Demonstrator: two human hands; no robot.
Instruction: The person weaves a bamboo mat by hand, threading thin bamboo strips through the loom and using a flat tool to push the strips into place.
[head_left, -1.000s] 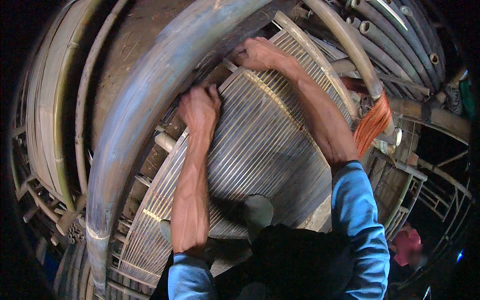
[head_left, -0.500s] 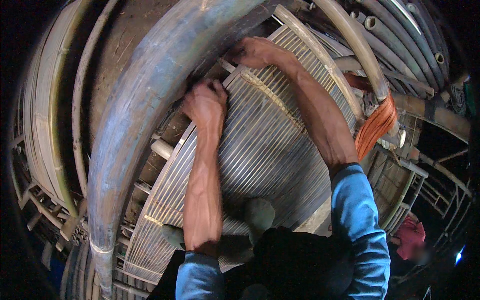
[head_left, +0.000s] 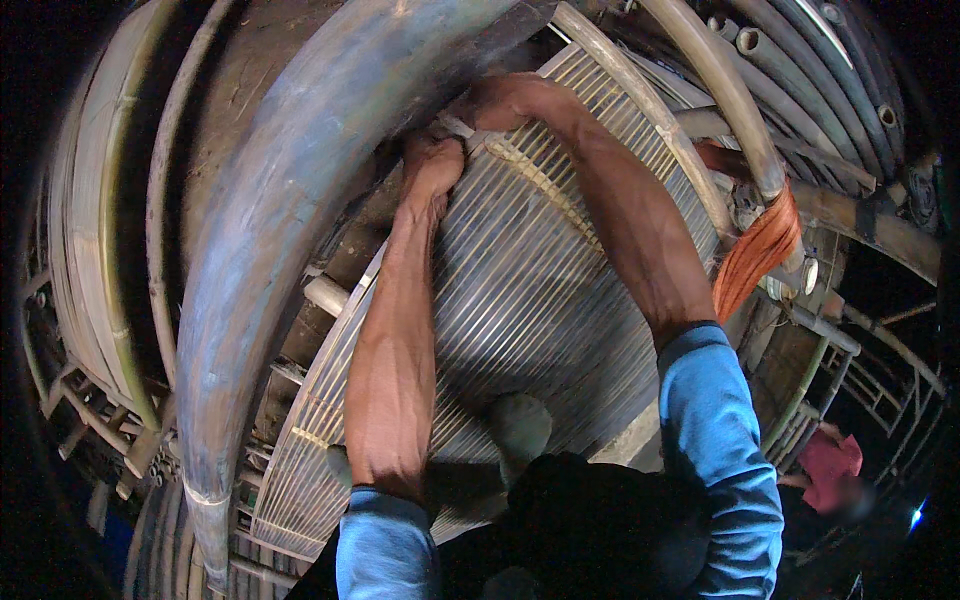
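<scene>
Both my hands meet at the far edge of a slatted bamboo panel (head_left: 520, 270), just under a thick grey-blue bamboo pole (head_left: 290, 150). My left hand (head_left: 434, 163) is closed, knuckles up, against the panel's edge. Beside it my right hand (head_left: 500, 103) bends over the same edge with its fingers curled down into shadow. A pale strip (head_left: 456, 125) shows between the two hands; what each one grips is hidden. Close by, a woven binding (head_left: 540, 180) runs across the slats.
Bundled orange strands (head_left: 757, 255) hang from a curved bamboo pole (head_left: 715, 80) at right. Stacked bamboo poles (head_left: 800, 90) lie at upper right, split bamboo strips (head_left: 85, 230) at far left. Another person in a red shirt (head_left: 832, 475) is at lower right.
My left hand has moved farther along the edge, up and right, and now touches or nearly touches my right hand. The right wrist is bent more over the edge.
</scene>
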